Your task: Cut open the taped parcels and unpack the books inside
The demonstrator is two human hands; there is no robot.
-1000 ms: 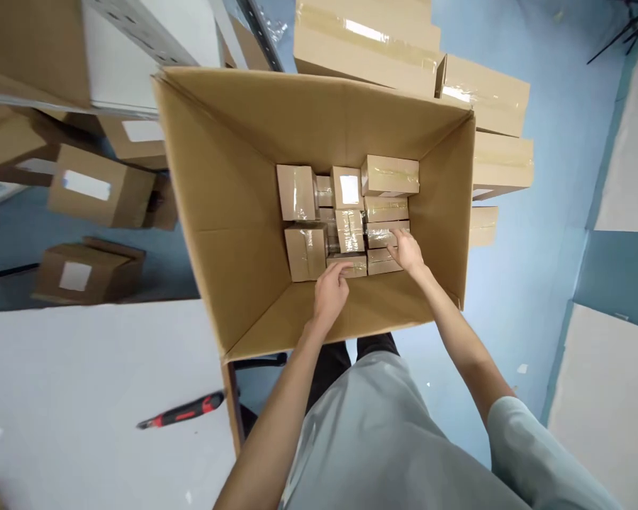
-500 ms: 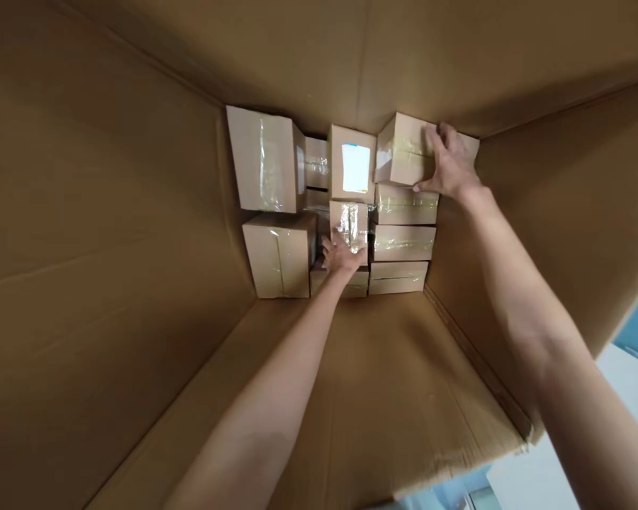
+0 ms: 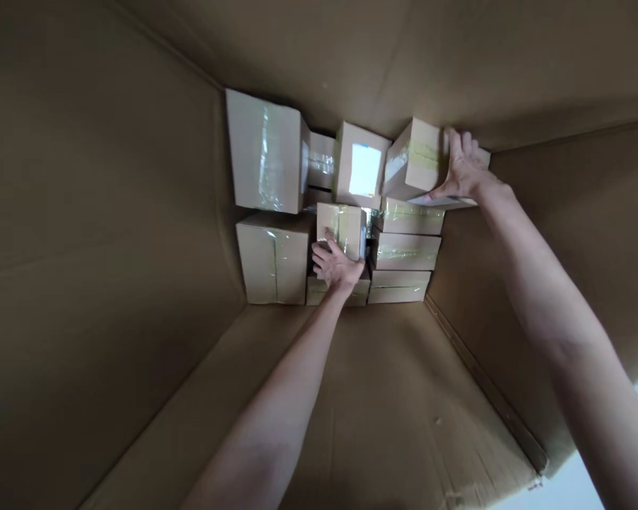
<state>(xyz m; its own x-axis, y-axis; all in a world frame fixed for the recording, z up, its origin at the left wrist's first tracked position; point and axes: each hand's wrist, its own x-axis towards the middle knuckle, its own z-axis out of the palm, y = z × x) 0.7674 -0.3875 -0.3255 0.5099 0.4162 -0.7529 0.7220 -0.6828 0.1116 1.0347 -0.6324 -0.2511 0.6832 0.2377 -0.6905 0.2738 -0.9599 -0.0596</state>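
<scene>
The person's left hand point(image 3: 336, 269) and right hand point(image 3: 463, 172) are bare, with slim fingers point(image 3: 456, 146). The left forearm point(image 3: 290, 397) and right forearm point(image 3: 534, 283) are likewise bare, smooth and slender, narrowing toward the wrist point(image 3: 492, 193) and widening toward the faintly creased elbow point(image 3: 568, 354).

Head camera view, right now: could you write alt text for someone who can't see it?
A person's right hand grasps the upper-right box while their left hand touches the middle box, both inside a large cardboard carton. Other boxes sit around these two, one bearing a white label.
</scene>
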